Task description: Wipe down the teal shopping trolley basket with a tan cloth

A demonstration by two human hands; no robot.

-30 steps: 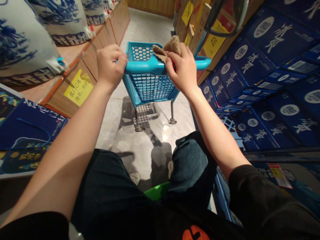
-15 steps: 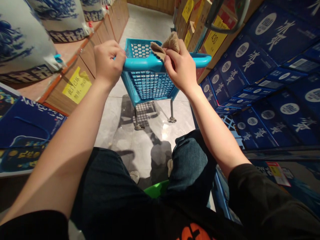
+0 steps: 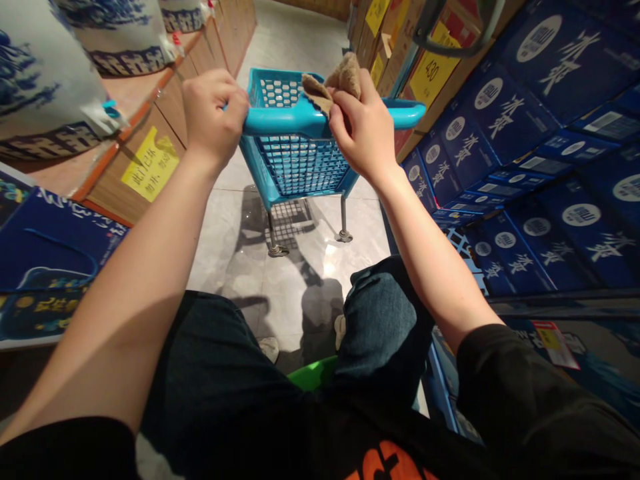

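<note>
A blue plastic shopping cart (image 3: 305, 163) stands on the floor before my knees, its handle bar (image 3: 285, 123) towards me. At the bar's left part, my left hand (image 3: 215, 120) is closed around it. My right hand (image 3: 363, 127) is closed on a brown cloth (image 3: 345, 77) and presses it against the bar right of the middle. A folded flap of the cloth sticks out to the left, over the top of the bar. The fingertips of my left hand are hidden behind the handle.
Stacked blue cartons (image 3: 540, 100) rise close on the right. Along the left runs a wooden ledge (image 3: 145, 87) bearing large blue-and-white containers (image 3: 40, 87). A dark metal loop (image 3: 457, 47) juts in at upper right. Under me shows a green seat edge (image 3: 315, 373).
Both hands and the cart handle appear slightly higher in the picture. My left hand still grips the bar, and the cloth stays in my right hand with hardly any shift along it.
</note>
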